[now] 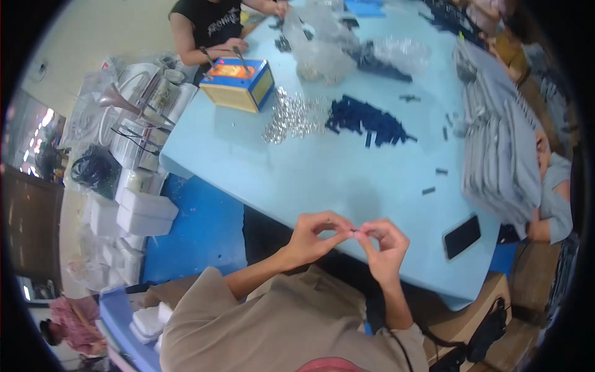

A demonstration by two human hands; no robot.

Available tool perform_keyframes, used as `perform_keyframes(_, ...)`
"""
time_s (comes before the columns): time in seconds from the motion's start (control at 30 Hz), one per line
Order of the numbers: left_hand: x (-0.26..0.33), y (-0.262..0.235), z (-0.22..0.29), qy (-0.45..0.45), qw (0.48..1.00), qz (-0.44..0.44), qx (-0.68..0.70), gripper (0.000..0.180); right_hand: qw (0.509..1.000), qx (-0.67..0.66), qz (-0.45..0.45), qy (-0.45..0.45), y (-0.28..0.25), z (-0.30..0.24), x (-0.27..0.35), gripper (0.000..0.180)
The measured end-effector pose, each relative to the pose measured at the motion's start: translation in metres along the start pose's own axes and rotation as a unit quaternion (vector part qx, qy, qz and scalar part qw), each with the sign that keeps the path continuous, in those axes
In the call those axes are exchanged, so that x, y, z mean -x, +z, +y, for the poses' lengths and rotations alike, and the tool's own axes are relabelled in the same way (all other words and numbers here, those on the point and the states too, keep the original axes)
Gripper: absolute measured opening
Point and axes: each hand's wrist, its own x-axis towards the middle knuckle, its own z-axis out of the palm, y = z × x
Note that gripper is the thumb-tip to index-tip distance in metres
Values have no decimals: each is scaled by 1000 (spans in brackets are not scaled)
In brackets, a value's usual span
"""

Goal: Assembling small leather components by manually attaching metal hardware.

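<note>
My left hand point(319, 235) and my right hand point(383, 243) meet over the near edge of the light blue table point(297, 180). Thumb and forefinger of each are pinched together, and between the fingertips is a small dark piece, mostly covered, whose kind I cannot make out. Beyond my hands, toward the table's middle, lies a heap of short dark navy strips point(365, 121). To its left spreads a pile of small shiny silvery pieces point(294, 118). A few loose dark strips point(429, 191) lie to the right of my hands.
A blue and yellow box point(238, 84) stands at the table's far left. Clear plastic bags point(322, 49) lie at the back. Stacked grey folded cloth point(499, 136) lines the right side, with a black phone point(462, 237) nearer me. Other people sit around the table.
</note>
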Motion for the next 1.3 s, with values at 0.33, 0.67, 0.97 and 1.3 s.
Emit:
perform_keyframes(0.33,-5,7,24,21,997,0,72,13,997,12,-59,-48,1,-33,-6,16)
perform_keyframes(0.67,-42,-39,38,77,996,21,42,14,994,-101,-48,13,45,-24,-57,10)
perform_keyframes(0.97,-175,-229,171,360,784,109,-494,21,990,124,37,-58,34,85,-115,5)
perform_keyframes(1.3,-255,-341,194,334,691,-24,-640,13,980,181,59,-61,23,91,-127,7)
